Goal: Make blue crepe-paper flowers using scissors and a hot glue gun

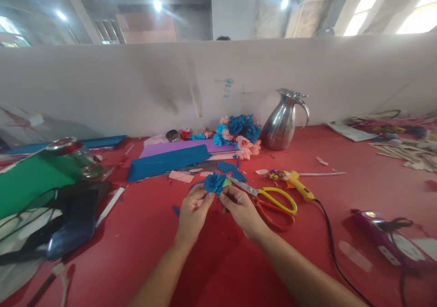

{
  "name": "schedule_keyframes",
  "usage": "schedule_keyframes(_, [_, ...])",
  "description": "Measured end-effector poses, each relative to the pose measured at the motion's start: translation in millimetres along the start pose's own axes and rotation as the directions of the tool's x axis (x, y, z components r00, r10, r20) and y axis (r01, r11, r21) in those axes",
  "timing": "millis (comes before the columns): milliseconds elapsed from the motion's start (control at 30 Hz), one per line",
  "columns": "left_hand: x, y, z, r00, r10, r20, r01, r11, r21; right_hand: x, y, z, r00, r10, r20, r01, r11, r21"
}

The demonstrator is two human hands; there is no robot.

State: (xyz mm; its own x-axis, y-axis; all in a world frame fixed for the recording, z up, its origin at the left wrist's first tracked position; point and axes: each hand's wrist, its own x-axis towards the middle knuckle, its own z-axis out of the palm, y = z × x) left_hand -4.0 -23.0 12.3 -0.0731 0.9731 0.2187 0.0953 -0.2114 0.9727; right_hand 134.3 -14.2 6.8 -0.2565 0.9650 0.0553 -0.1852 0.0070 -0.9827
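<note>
Between my two hands, above the red table, is a blue paper flower [215, 183] with ruffled petals. My left hand [195, 210] pinches it from the left side, thumb and fingers closed. From the right, my right hand [241, 207] pinches its edge the same way. A small light-green piece shows beside the flower, near my right fingertips. Scissors [273, 200] with one yellow and one red handle lie just right of my right hand. Blue paper scraps [232, 170] lie behind the flower.
Behind are a blue paper sheet [169, 162], a bunch of paper flowers [242, 134] and a steel jug [283, 122]. On the right lie a yellow glue gun [297, 185] with its cord and a purple power strip [392, 241]. A glass jar [77, 159] and dark pouch [73, 220] sit left.
</note>
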Motion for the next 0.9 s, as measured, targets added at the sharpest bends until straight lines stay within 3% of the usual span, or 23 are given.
schedule_keyframes(133, [-1, 5, -0.9, 0.998, 0.008, -0.065, -0.011, 0.998, -0.054, 0, 1, -1, 0.997, -0.078, -0.022, 0.076, 0.992, -0.098])
schedule_keyframes(233, [-3, 6, 0.2, 0.998, 0.023, -0.055, -0.029, 0.993, -0.114, -2, 0, -1, 0.977, -0.211, -0.041, 0.2, 0.963, -0.183])
schedule_keyframes(467, [-6, 4, 0.4, 0.994, 0.11, -0.019, -0.112, 0.982, -0.155, -7, -4, -2, 0.849, -0.528, 0.009, 0.488, 0.777, -0.398])
schedule_keyframes(633, [-8, 9, 0.5, 0.996, 0.084, 0.031, -0.074, 0.966, -0.248, -11, -7, -3, 0.808, -0.589, 0.017, 0.527, 0.71, -0.467])
schedule_keyframes(767, [-9, 10, 0.1, 0.993, 0.054, 0.109, -0.013, 0.937, -0.348, -14, -8, -3, 0.812, -0.583, -0.019, 0.494, 0.705, -0.508])
schedule_keyframes(900, [-9, 13, 1.5, 0.994, -0.013, 0.105, 0.058, 0.899, -0.433, -15, -7, -3, 0.813, -0.583, 0.006, 0.508, 0.704, -0.497])
